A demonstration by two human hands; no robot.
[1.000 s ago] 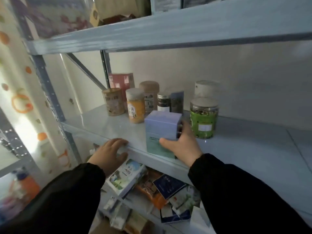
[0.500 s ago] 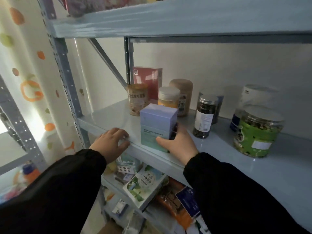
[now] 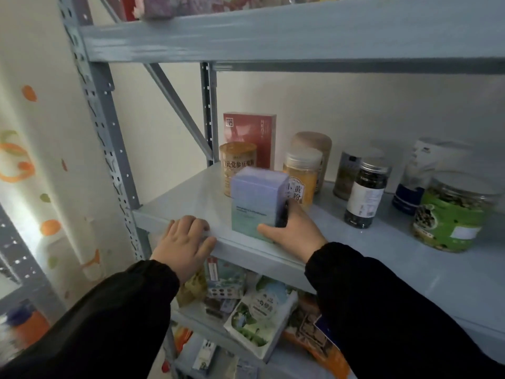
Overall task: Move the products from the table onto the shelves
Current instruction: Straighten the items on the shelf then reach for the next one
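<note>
A pale purple and teal box [image 3: 255, 202] stands upright near the front edge of the grey metal shelf [image 3: 191, 198]. My right hand [image 3: 293, 232] is wrapped around the box's lower right side, thumb across its front. My left hand [image 3: 185, 243] rests on the shelf's front lip to the left of the box, fingers curled over the edge and holding no product.
Behind the box stand a gold can [image 3: 237, 166], a red carton [image 3: 249, 135], a yellow-powder jar [image 3: 302, 176], a dark jar [image 3: 364, 195] and a green-labelled jar [image 3: 451, 217]. Packets [image 3: 259, 315] fill the shelf below. An upper shelf [image 3: 273, 36] hangs overhead.
The view has swung so the shelf's left post sits nearer the middle. My right hand with the box has shifted left along the shelf, away from the green-labelled jar. My left hand stays on the edge.
</note>
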